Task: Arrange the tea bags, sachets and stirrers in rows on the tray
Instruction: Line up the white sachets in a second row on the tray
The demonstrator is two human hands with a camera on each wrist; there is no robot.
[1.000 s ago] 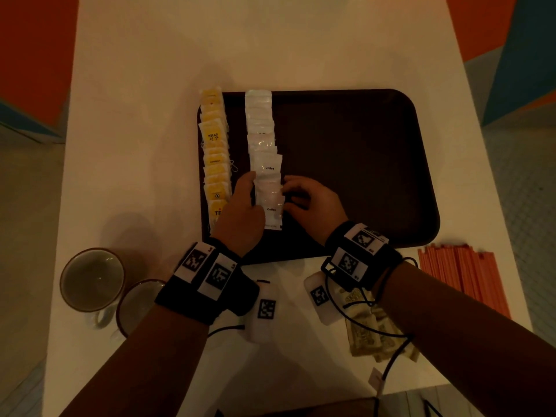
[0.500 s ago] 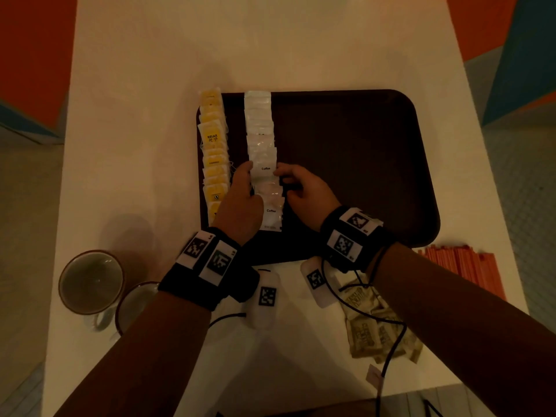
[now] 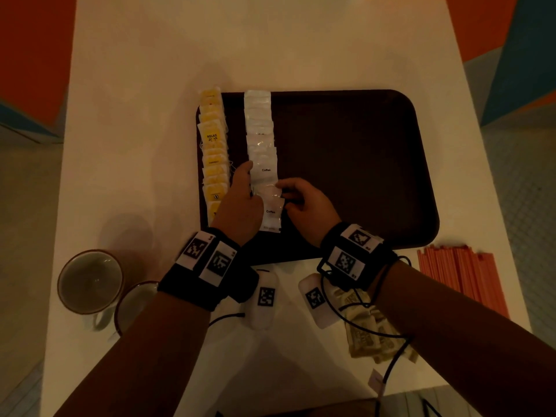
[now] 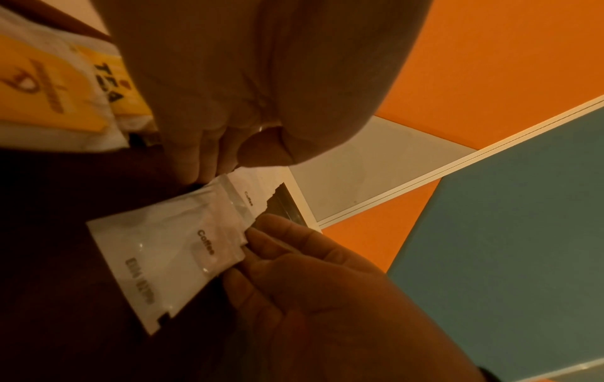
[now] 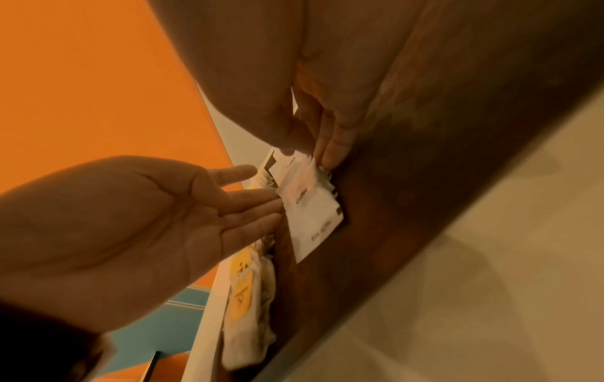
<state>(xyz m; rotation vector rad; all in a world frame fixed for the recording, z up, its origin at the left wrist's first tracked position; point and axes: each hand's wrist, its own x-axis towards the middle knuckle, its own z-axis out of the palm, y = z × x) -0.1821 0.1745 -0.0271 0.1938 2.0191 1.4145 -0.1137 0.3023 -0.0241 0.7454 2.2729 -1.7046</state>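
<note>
A dark brown tray (image 3: 346, 176) holds a row of yellow tea bags (image 3: 213, 152) along its left edge and a row of overlapping white coffee sachets (image 3: 260, 127) beside it. My left hand (image 3: 243, 176) lies with straight fingers against the left side of the near sachets (image 5: 314, 217). My right hand (image 3: 282, 191) pinches the right edge of one near sachet (image 3: 266, 192) between thumb and finger (image 5: 333, 144). Orange stirrers (image 3: 460, 278) lie on the table right of the tray. Beige sachets (image 3: 367, 335) are piled under my right forearm.
Two cups (image 3: 90, 281) (image 3: 135, 305) stand on the white table at the near left. Cables run from the wrist bands across the table's near edge. The right two thirds of the tray are bare.
Both hands slid a little farther up the white sachet row. The right hand then came back slightly toward me. The near sachets have been nudged closer into line.
</note>
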